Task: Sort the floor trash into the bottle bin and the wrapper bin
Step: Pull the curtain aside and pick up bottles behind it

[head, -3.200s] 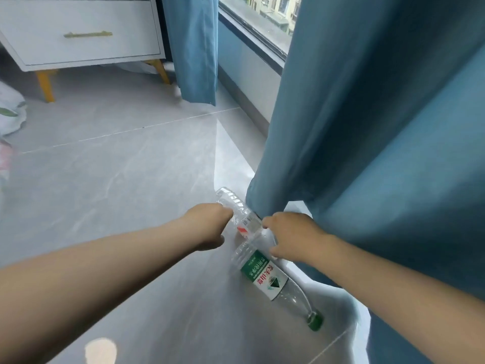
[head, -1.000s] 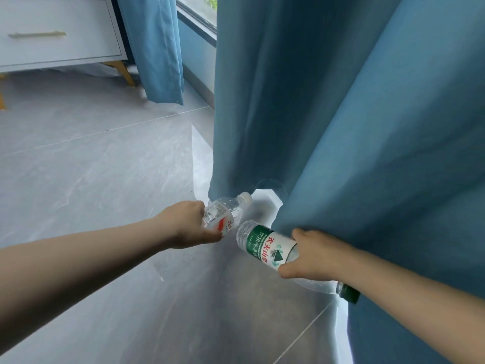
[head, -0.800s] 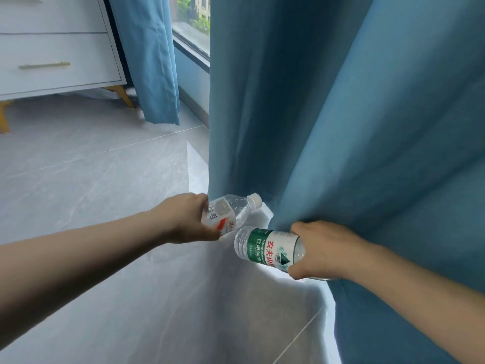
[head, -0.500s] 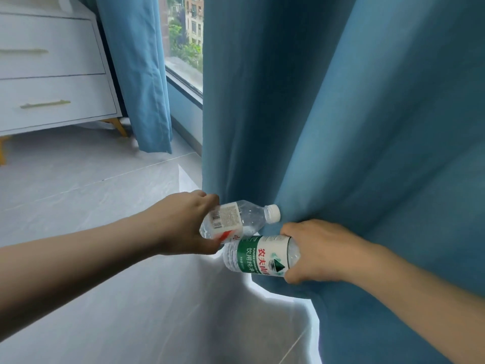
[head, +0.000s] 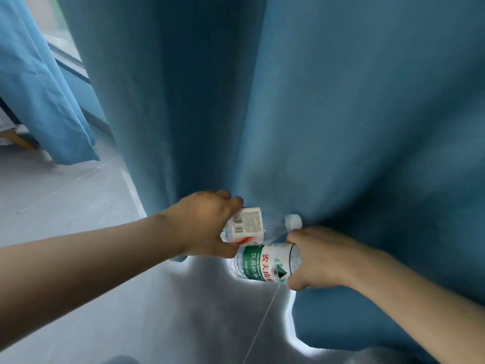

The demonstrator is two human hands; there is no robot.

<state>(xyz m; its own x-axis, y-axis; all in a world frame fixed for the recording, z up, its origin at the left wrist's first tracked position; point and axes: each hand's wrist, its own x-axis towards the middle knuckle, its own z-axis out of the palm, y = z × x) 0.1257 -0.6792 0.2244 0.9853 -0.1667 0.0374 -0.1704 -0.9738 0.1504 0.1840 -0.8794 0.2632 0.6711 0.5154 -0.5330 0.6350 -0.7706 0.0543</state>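
We held a bottle in each hand, both lifted clear of the grey tiled floor (head: 78,298) and right up against the hanging blue curtain (head: 341,114). Our left hand (head: 207,224) was closed around the base end of the white-labelled bottle (head: 256,227), its fingers (head: 231,199) curled over the top and the thumb under it; the bottle lay roughly level, its white cap (head: 294,222) pointing right and touching the curtain fold. Our right hand (head: 320,256) was wrapped tight around the green-labelled bottle (head: 262,264), gripping the end nearer us so that its clear base pointed left; its cap was hidden behind the hand. The two bottles sat one just above the other, touching or nearly so. A second curtain panel (head: 39,88) hung at the far left by the window. Neither bin was in view.
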